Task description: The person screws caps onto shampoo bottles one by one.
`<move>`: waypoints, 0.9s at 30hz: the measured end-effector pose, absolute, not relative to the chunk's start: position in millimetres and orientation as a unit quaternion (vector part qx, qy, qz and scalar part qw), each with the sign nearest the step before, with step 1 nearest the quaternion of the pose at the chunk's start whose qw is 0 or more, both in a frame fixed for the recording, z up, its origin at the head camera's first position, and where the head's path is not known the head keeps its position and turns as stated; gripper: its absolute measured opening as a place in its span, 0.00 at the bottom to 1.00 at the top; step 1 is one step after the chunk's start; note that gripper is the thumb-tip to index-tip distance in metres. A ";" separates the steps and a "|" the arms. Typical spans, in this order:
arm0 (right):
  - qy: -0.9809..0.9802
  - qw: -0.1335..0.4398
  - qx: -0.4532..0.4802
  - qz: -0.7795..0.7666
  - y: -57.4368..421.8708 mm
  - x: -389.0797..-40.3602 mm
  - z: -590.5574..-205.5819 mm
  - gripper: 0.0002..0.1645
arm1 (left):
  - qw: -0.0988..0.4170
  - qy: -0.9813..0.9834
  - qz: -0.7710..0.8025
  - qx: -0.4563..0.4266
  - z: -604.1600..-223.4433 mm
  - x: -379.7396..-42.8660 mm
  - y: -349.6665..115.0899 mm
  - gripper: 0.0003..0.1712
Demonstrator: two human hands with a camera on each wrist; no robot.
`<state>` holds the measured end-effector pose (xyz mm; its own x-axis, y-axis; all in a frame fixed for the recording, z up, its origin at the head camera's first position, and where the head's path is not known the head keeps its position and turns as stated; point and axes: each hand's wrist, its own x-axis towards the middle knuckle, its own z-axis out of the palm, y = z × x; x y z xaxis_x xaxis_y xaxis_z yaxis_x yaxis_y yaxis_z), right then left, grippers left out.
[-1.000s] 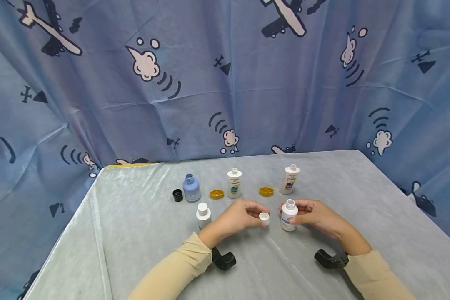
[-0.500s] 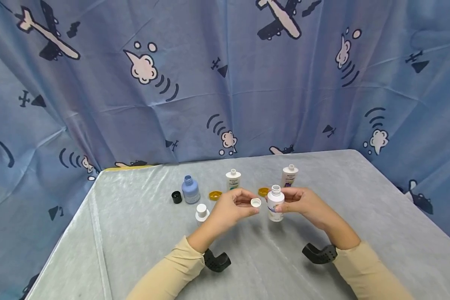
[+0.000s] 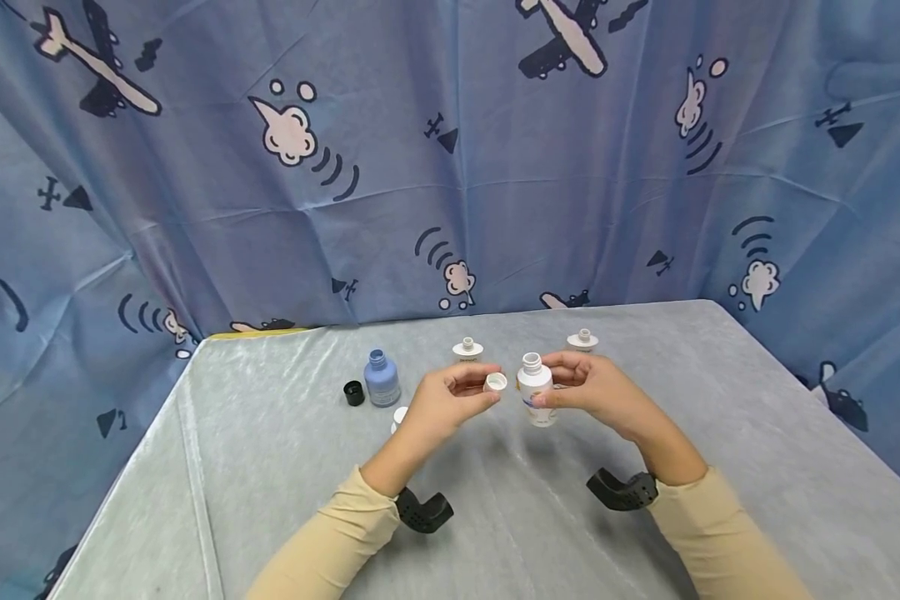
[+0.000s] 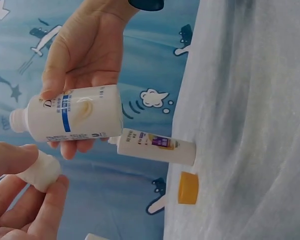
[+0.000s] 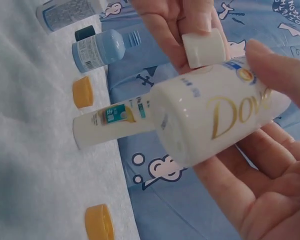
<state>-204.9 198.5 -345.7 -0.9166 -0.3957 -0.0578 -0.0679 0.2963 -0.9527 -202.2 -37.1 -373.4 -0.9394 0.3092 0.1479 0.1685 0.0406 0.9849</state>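
In the head view, my left hand (image 3: 437,406) pinches a small white screw cap (image 3: 496,382) between thumb and fingertips, its hollow side facing up. My right hand (image 3: 598,390) grips an uncapped white Dove bottle (image 3: 537,398), raised above the table with its threaded neck upward. A small gap separates cap and bottle there. Thumb on one side and fingers behind, the right hand holds the bottle (image 4: 80,114) in the left wrist view. Gold "Dove" lettering shows on the bottle (image 5: 215,115) in the right wrist view, with the cap (image 5: 205,48) beyond it.
Behind the hands stand an open blue bottle (image 3: 382,383) beside a black cap (image 3: 354,393), and two uncapped white bottles, one teal-labelled (image 5: 112,120), one purple-labelled (image 4: 157,146). Orange caps (image 4: 188,188) lie near them. A capped white bottle (image 3: 400,416) is partly hidden by the left arm.
Both hands have moved left and farther over the table, carrying the cap and the bottle. The bottle has risen from the table, and the gap between the two has narrowed.
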 end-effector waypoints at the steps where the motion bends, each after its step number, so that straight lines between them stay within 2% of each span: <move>1: 0.791 0.143 -0.148 -0.577 197.2 -205.2 -346.4 0.34 | 0.053 0.715 0.677 0.166 -373.3 -202.3 -37.9 0.21; 9: 0.797 0.133 -0.142 -0.572 190.8 -204.1 -355.8 0.33 | 0.060 0.697 0.697 0.156 -371.8 -201.1 -42.8 0.24; 16: 0.798 0.132 -0.149 -0.568 187.2 -202.6 -359.2 0.32 | 0.059 0.690 0.706 0.149 -372.4 -202.3 -45.9 0.20; 27: 0.813 0.128 -0.142 -0.550 186.6 -199.7 -356.3 0.31 | 0.064 0.697 0.696 0.157 -369.4 -206.5 -48.4 0.21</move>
<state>-199.7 186.6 -356.3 -0.9268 -0.3722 -0.0509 -0.0909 0.3537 -0.9309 -206.5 -48.4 -369.4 -0.9426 0.3081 0.1283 0.1287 -0.0192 0.9915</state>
